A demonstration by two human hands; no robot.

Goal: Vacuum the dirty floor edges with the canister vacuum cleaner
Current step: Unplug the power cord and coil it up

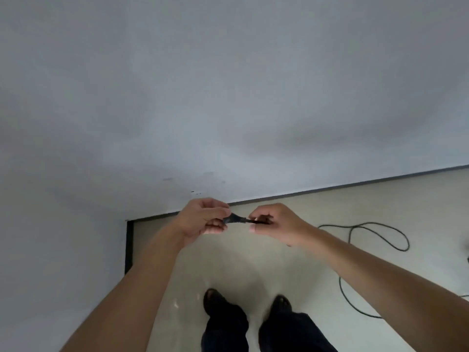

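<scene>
Left hand (203,219): fingers (215,228) curled round black plug (232,219). Right hand (274,224): thumb and forefinger pinch cord (340,285) just behind plug. We hold both above floor (279,262) corner, near dark skirting (129,245). Slack cord lies looped toward floor's right edge. Vacuum not clearly in view; no socket seen on wall (228,97). Likely step: plugging in. We'd grip plug body, not cord, keep fingers off prongs, and feed slack clear of shoes (215,301).

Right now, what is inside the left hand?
The left hand grips the black plug; its front end is hidden by fingers. The right hand pinches its cord.
</scene>
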